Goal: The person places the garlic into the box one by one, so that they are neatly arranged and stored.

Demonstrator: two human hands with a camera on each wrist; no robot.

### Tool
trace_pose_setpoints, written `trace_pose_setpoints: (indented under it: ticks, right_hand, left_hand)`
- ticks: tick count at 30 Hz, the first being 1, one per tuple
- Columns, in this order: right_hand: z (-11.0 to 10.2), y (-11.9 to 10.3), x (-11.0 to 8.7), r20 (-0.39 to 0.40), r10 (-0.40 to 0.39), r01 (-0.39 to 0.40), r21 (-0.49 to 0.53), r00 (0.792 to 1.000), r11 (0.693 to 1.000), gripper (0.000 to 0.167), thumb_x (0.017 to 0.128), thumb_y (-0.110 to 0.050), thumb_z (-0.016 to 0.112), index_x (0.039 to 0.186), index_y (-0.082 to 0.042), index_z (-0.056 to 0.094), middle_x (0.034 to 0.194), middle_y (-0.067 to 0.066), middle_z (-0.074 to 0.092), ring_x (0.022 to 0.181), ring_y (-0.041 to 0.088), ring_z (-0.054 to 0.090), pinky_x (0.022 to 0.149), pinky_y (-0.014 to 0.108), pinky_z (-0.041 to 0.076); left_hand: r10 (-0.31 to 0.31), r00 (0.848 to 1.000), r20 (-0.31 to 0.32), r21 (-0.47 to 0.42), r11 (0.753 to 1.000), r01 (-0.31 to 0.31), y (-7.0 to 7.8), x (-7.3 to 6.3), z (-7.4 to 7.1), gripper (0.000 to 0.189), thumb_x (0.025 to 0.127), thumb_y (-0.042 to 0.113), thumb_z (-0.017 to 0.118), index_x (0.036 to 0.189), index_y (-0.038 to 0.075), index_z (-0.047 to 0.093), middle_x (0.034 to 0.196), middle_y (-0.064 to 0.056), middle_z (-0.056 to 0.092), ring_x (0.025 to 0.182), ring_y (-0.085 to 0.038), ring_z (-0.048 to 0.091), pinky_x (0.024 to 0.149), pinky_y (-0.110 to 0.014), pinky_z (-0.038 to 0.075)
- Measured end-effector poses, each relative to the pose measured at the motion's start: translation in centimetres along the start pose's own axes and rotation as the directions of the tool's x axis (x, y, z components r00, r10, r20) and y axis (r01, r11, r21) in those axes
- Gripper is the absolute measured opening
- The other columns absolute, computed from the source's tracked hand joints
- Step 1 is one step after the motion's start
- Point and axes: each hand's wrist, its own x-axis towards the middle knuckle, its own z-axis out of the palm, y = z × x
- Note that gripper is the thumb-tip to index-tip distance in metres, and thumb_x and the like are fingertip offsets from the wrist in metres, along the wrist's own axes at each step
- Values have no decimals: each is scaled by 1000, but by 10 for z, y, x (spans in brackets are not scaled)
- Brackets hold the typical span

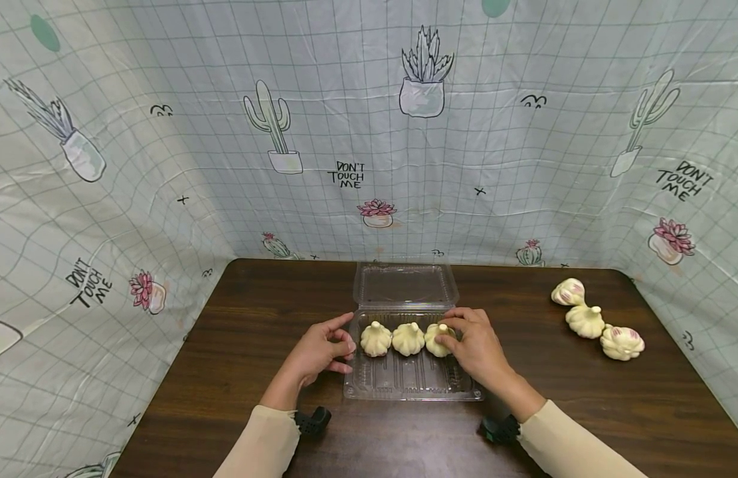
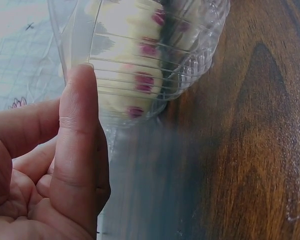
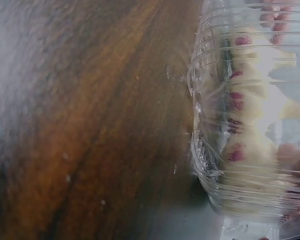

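A clear plastic clamshell container lies with its lid folded back, away from me. Three garlic bulbs form a row inside it: a left bulb, a middle bulb and a right bulb. My right hand reaches over the container's right side and pinches the right bulb between thumb and fingers. At the left side, my left hand has its fingers loosely bent, fingertips right at the rim. In the left wrist view the thumb is straight, its tip overlapping the clear wall.
Three more garlic bulbs sit at the right of the dark wooden table: a far bulb, a central bulb and a near bulb. A patterned cloth hangs around the table's back and sides.
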Motion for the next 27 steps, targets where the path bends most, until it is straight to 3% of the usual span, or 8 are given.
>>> trace_pose_setpoints:
  ticks: [27]
  right_hand:
    - [-2,1,-3,36,37,-40,79,999,996,42,83,-20,92,120,-6,78,128,11,68,118,31,53,88,52,53]
  left_hand:
    - [17,1000,-5,-4,1000,-17,0,-1,0,69,101,-7,63,163,9,40,103,-11,58,80,-19,63,65,-34,67]
